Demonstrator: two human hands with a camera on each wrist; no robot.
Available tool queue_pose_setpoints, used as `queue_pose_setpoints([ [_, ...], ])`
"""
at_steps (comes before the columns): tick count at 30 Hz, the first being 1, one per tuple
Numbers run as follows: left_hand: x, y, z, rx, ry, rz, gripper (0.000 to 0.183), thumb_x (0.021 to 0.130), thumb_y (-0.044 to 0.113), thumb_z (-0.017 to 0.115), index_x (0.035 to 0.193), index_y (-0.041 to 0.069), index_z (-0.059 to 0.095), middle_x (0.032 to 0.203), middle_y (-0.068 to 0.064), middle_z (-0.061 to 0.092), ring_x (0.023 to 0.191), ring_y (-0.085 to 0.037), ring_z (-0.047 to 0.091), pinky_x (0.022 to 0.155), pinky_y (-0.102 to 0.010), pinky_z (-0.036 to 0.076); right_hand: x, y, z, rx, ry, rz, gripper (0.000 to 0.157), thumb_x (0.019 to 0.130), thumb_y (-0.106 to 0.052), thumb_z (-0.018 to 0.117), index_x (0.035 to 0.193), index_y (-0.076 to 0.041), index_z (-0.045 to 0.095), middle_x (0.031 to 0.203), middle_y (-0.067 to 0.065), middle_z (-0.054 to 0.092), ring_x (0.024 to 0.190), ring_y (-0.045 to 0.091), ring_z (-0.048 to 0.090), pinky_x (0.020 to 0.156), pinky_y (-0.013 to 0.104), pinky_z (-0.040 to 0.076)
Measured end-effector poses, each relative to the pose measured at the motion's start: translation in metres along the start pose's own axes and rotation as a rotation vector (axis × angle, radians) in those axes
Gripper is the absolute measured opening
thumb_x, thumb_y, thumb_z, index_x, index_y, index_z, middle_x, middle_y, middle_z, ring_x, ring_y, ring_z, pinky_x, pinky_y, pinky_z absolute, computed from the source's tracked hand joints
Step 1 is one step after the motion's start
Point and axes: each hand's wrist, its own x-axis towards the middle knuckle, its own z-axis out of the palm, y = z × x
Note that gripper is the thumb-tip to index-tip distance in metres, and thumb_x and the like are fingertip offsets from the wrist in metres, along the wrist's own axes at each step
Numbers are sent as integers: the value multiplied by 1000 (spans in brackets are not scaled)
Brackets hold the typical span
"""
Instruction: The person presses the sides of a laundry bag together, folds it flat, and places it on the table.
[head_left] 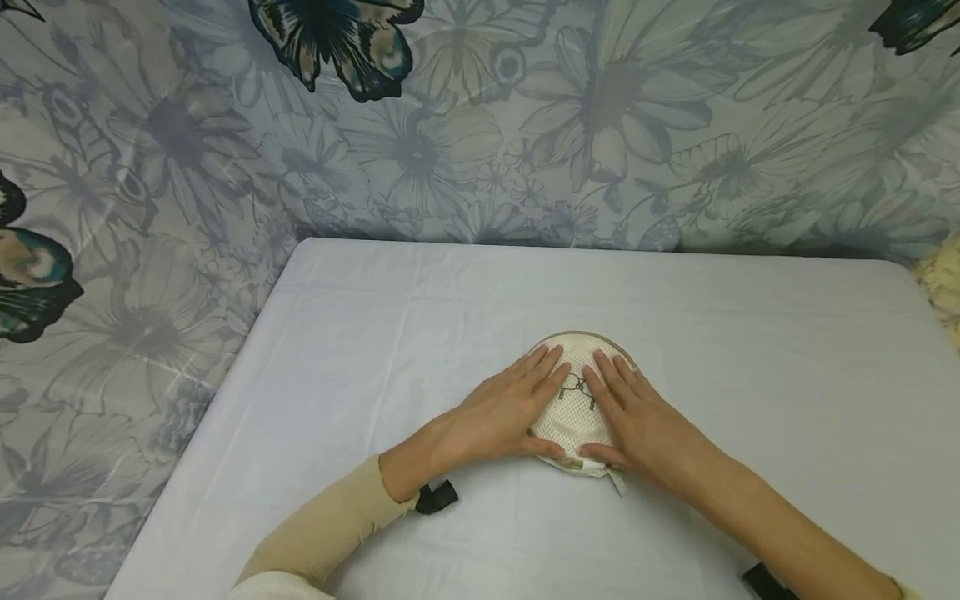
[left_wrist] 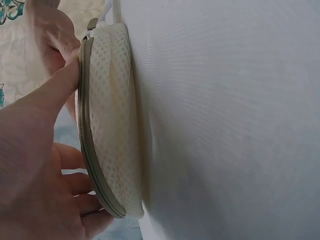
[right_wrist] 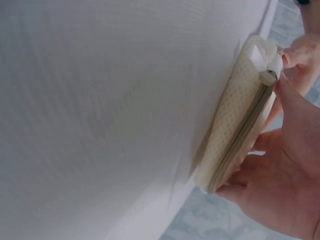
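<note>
A round, cream mesh zip pouch (head_left: 576,427) lies on the white tabletop, with a small black line design on its upper face. My left hand (head_left: 506,410) rests on its left side and my right hand (head_left: 643,421) on its right, fingers stretched out over the top. Both thumbs point inward along the near edge. In the left wrist view, the olive zipper (left_wrist: 86,125) runs round the side of the puffy mesh wall. The right wrist view shows the zip end and a white tab (right_wrist: 258,59) near the thumb. The pouch's contents are hidden.
The white-covered table (head_left: 420,317) extends around the pouch to its far edge. Behind and to the left hangs a floral cloth (head_left: 450,167) with butterflies. A black strap (head_left: 437,497) sits at the left wrist, and yellowish fabric (head_left: 943,283) shows at far right.
</note>
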Motion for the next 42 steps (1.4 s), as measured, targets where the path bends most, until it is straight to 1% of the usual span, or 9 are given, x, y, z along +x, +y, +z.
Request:
queue_pose_setpoints([
  [4, 2, 0, 1, 4, -17, 9, 109, 84, 70, 59, 158, 2, 17, 164, -21, 5, 151, -33, 3, 122, -36, 8, 1, 1, 1, 7, -24, 14, 94, 93, -53, 63, 153, 7, 24, 160, 29, 14, 146, 48, 16, 116, 57, 23],
  [9, 3, 0, 4, 18, -26, 31, 108, 85, 69, 57, 159, 3, 14, 163, -23, 3, 151, -36, 2, 122, -39, 8, 1, 1, 3, -21, -24, 5, 93, 94, -55, 60, 153, 8, 25, 159, 31, 16, 145, 50, 18, 115, 58, 24],
  [15, 3, 4, 6, 53, -58, 21, 105, 89, 72, 48, 159, 4, 10, 164, -23, -2, 151, -36, -2, 122, -40, 7, -1, 1, 5, -28, -21, 7, 92, 95, -57, 57, 153, 8, 25, 159, 31, 16, 144, 50, 19, 114, 59, 25],
  [21, 4, 6, 8, 88, -79, 4, 103, 91, 74, 40, 159, 4, 8, 164, -22, -5, 151, -36, -4, 122, -41, 6, -2, 0, 7, -11, -53, 30, 92, 97, -58, 53, 156, 5, 18, 162, 28, 11, 147, 48, 14, 116, 58, 21],
  [26, 5, 7, 9, 115, -86, -7, 103, 91, 74, 41, 159, 3, 9, 164, -23, -3, 151, -36, -2, 122, -41, 7, -3, -2, 7, 1, -78, 38, 92, 98, -58, 50, 156, 5, 15, 162, 27, 7, 148, 47, 10, 117, 57, 18],
  [31, 4, 10, 10, 114, -96, -24, 103, 90, 74, 42, 159, 3, 12, 164, -22, 0, 151, -36, -1, 122, -41, 8, -4, -4, 6, 6, -89, 39, 91, 98, -58, 49, 156, 5, 17, 163, 26, 8, 148, 46, 10, 118, 57, 17],
  [36, 4, 11, 10, 112, -107, -38, 103, 90, 75, 41, 159, 4, 12, 164, -21, 0, 151, -34, -2, 122, -39, 6, -4, -4, 7, -6, -88, 41, 91, 98, -58, 49, 156, 5, 18, 163, 25, 9, 148, 45, 10, 119, 55, 16],
  [42, 3, 13, 7, 112, -108, -34, 102, 90, 74, 42, 159, 4, 12, 164, -21, 0, 151, -34, -1, 122, -39, 6, -6, -4, 8, 0, -62, 45, 92, 98, -59, 49, 156, 5, 18, 163, 25, 9, 148, 45, 11, 118, 55, 18],
])
